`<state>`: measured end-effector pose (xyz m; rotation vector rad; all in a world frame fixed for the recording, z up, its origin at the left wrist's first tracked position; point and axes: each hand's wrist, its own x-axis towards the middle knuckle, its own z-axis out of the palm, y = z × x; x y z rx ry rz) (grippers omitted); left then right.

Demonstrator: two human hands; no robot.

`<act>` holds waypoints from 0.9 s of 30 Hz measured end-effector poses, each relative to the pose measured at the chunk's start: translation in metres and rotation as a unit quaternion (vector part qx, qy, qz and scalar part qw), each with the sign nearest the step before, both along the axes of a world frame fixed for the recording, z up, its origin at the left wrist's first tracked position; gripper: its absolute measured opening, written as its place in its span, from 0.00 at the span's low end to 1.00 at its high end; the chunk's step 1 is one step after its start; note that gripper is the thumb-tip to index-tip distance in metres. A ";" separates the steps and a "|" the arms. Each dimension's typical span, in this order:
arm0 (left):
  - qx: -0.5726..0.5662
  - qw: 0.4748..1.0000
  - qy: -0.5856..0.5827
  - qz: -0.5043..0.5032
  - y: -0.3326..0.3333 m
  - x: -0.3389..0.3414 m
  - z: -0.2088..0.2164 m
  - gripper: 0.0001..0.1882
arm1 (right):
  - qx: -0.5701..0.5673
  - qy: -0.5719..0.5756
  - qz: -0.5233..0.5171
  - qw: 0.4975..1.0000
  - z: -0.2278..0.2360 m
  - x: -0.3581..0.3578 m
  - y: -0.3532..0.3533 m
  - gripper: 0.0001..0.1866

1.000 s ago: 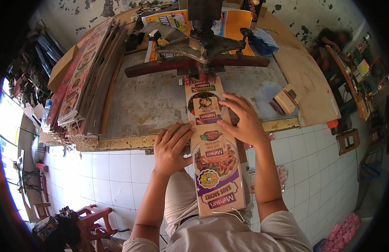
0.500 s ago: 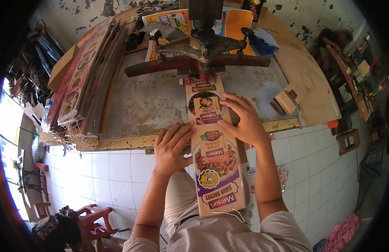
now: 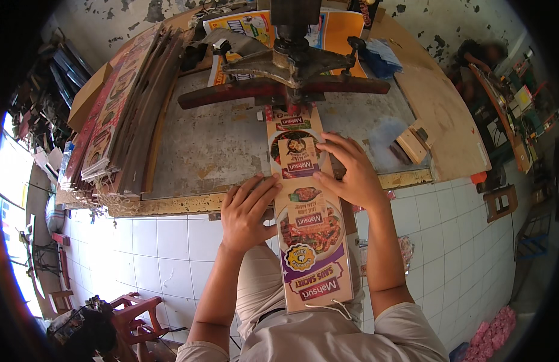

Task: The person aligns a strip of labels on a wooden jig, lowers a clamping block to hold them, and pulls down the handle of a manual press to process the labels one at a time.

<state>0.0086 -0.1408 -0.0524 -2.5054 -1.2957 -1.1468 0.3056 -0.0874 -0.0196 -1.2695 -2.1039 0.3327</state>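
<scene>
1. Resting on the long printed panel (image 3: 318,295) in the head view, the left hand (image 3: 246,217) lies palm down, fingers loosely spread, with its fingertips at the panel's left edge. It is not closed around anything; whether the thumb presses on the edge I cannot tell.
2. The right hand (image 3: 349,172) is opposite and slightly farther forward, its fingers extended and half-curved, thumb well apart from the index finger. Both of those tips meet the panel's right side, with no closed grip.
3. The panel, tan with food pictures and purple bands, runs from beneath the dark metal press (image 3: 291,63) over the worktop (image 3: 201,139)'s front edge to the person's waist. Its printing faces up, upside down to the wearer, and a pale cord (image 3: 335,309) lies at its near end.
4. On the worktop's left leans a stack of printed boards (image 3: 113,111); on its right sits a wooden block (image 3: 412,145), well apart from the panel.
5. Behind the press are a yellow-orange printed sheet (image 3: 346,25) and crumpled blue plastic (image 3: 383,59).
6. Down on the white tiled floor (image 3: 171,241) are a red stool (image 3: 134,320) at left and a pink heap (image 3: 492,336) at far right.
</scene>
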 end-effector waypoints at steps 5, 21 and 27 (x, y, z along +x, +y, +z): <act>0.000 1.000 0.005 0.003 0.000 0.000 0.000 0.35 | 0.000 0.004 0.001 1.000 -0.002 0.000 0.001 0.32; 0.001 1.000 0.006 0.001 0.000 -0.001 0.001 0.34 | -0.002 0.002 0.001 1.000 0.000 0.000 0.001 0.32; 0.001 1.000 0.003 0.001 0.000 -0.002 -0.001 0.35 | 0.002 0.005 0.004 1.000 0.000 -0.001 0.000 0.33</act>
